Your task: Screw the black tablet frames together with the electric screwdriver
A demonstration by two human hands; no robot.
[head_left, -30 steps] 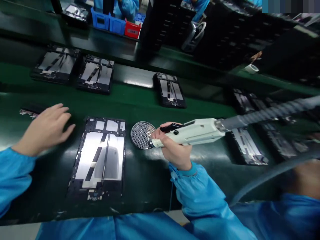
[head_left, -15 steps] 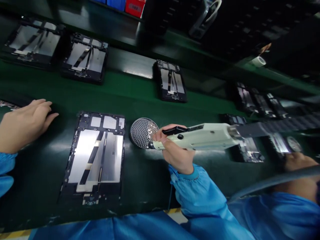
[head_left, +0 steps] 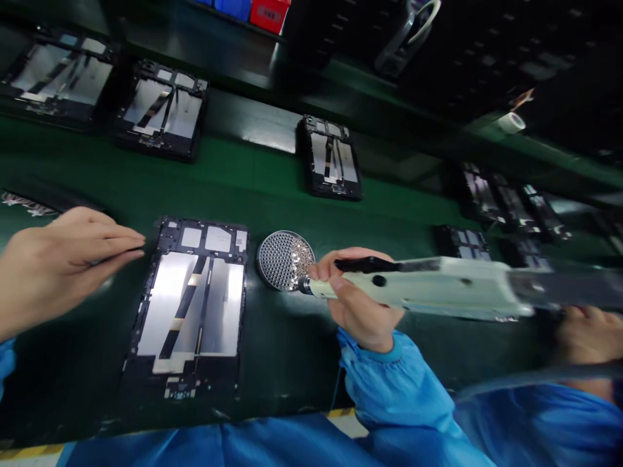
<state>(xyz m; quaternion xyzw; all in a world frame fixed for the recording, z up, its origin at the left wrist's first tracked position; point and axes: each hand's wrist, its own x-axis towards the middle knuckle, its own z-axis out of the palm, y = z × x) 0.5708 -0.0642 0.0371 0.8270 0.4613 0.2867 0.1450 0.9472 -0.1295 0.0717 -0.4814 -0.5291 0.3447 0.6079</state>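
**Dim workshop, dark green bench, opened tablets all over, driver nose right at the screw tray**

Green bench top [head_left: 257, 162] running left to right, more tablets along the far side, a co-worker's hand [head_left: 591, 334] blurry at the right. Opened tablet chassis [head_left: 219, 305] flat on the near left part, round screw tray [head_left: 275, 259] just to its right.

Right hand [head_left: 363, 301] wrapped around a pale electric screwdriver [head_left: 452, 288], nose at the tray's near right rim, beside the loose screws [head_left: 302, 259]. Can't make out the bit, or any screw on it. Left hand [head_left: 63, 266] just left of the chassis, thumb and fingers pinched together; can't tell about anything tiny in between. Hands well apart.

For a clean pickup, imo: stand the driver up more, aim for a lone screw over the thick of the pile, press lightly, check for a straight screw before lifting. Careful with that flex cable [head_left: 183, 307] too.

Readable writing: basically zero. Pale marks on the red bin [head_left: 270, 13] at the far side, too blurry. Tiny label [head_left: 240, 240] at the chassis's far right corner, same story. No legible brand on the driver.
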